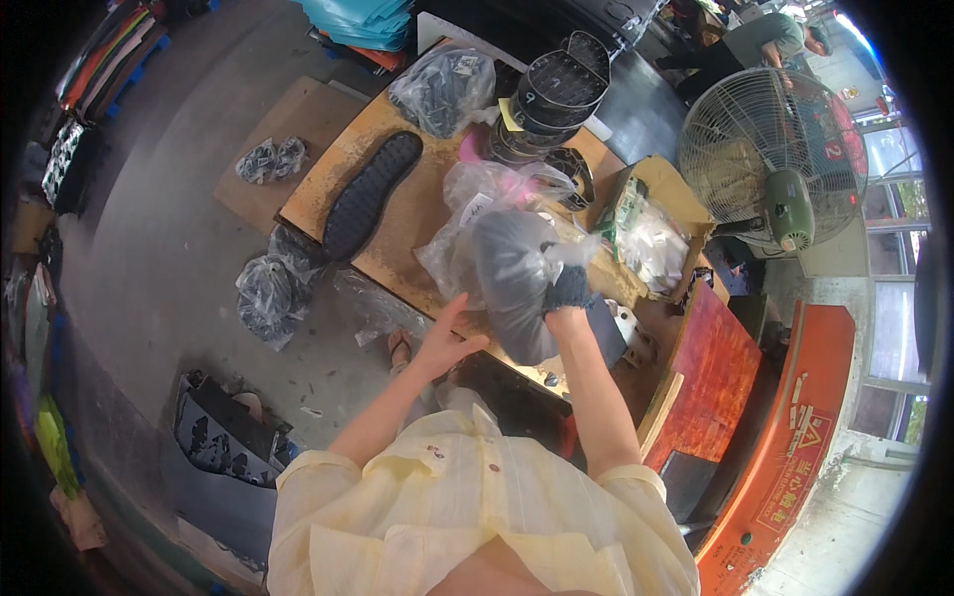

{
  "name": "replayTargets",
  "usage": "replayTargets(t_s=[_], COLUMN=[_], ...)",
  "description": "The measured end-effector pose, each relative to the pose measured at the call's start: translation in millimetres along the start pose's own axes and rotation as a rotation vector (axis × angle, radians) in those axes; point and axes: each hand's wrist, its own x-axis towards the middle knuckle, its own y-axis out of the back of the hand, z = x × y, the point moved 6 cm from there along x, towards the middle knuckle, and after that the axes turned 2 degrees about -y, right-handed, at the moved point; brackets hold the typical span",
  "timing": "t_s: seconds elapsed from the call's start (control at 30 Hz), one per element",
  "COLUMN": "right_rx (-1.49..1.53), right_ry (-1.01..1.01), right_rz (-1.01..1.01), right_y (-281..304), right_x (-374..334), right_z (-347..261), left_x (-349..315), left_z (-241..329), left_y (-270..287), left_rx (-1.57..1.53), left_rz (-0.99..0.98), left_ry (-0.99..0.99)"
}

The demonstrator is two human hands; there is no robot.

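Note:
A clear plastic bag bulging with dark contents (509,273) is upright at the table's near edge. My right hand (568,288), in a dark glove, is closed on the gathered plastic at its right side. Bare and with fingers apart, my left hand (449,343) is just left of the bag and holds nothing. Behind the bag lies crumpled clear plastic (462,214) with a white label and something pink. A black shoe sole (373,196) rests on the wooden table (333,159) to the left. What exactly fills the bag cannot be made out.
Black metal cutting dies (561,89) are stacked at the back. An open cardboard box (661,238) of plastic bags stands right of them, near a large caged fan (775,159). Filled bags (270,298) sit on the floor to the left. Another person (760,45) bends at the far right.

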Motion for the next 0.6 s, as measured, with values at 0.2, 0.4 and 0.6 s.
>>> replayTargets(t_s=[0.2,0.4,0.6], right_rx=[-0.372,-0.983,-1.638], right_ry=[0.365,0.489,0.820], right_rz=[-0.100,-0.283,-0.429], right_y=[-70,-71,12], right_x=[24,1,-105], right_z=[11,60,62], left_x=[38,102,88], left_z=[39,2,-30], left_y=[38,123,119], left_rx=[-0.028,0.440,0.719], left_rz=[0.197,0.369,0.224], left_ry=[-0.420,-0.160,-0.346])
